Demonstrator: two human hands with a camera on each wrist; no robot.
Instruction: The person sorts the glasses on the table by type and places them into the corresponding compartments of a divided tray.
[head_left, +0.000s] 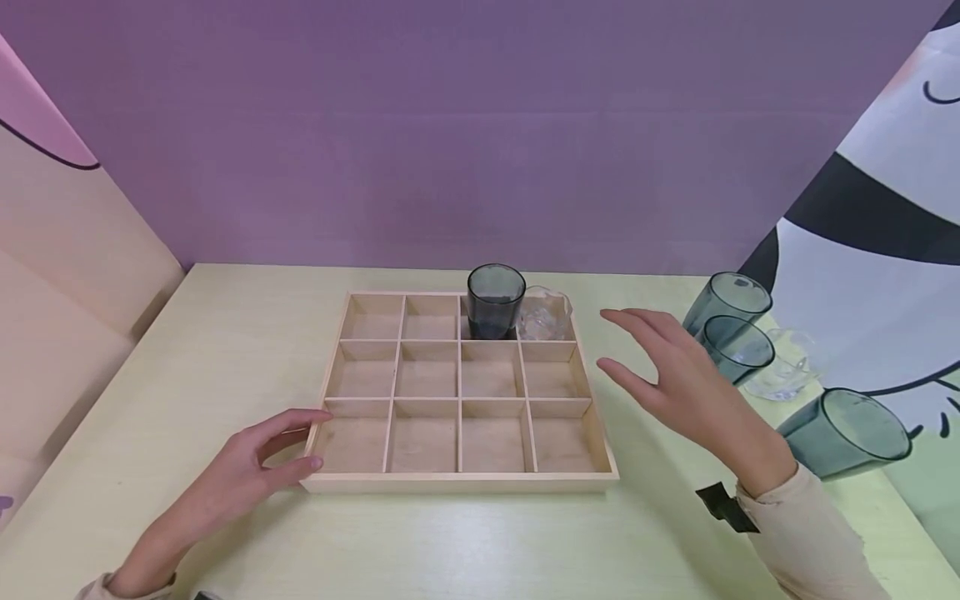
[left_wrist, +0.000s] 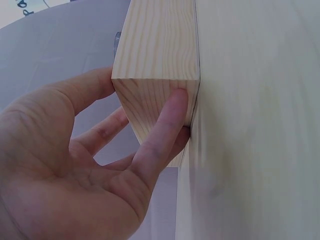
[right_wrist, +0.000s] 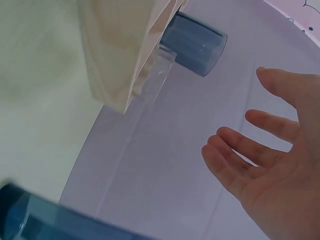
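Observation:
A wooden compartment tray [head_left: 460, 398] lies on the table. My left hand [head_left: 258, 457] holds it at the near left corner. In the left wrist view the thumb [left_wrist: 167, 125] presses the tray's outer wall, and the index finger reaches its rim. A dark grey glass [head_left: 496, 304] stands upright in a back-row compartment, with a clear wavy-rimmed glass [head_left: 543, 315] in the back right compartment beside it. My right hand [head_left: 678, 379] hovers right of the tray, fingers extended and apart from the thumb, holding nothing; its palm [right_wrist: 280, 185] shows bare in the right wrist view.
Right of my right hand stand two grey glasses [head_left: 738, 293] [head_left: 738, 340] close together, another clear glass [head_left: 783, 367] behind the wrist, and a larger-looking grey glass [head_left: 847, 429] by the forearm. A purple backdrop [head_left: 450, 142] rises behind the table [head_left: 247, 333].

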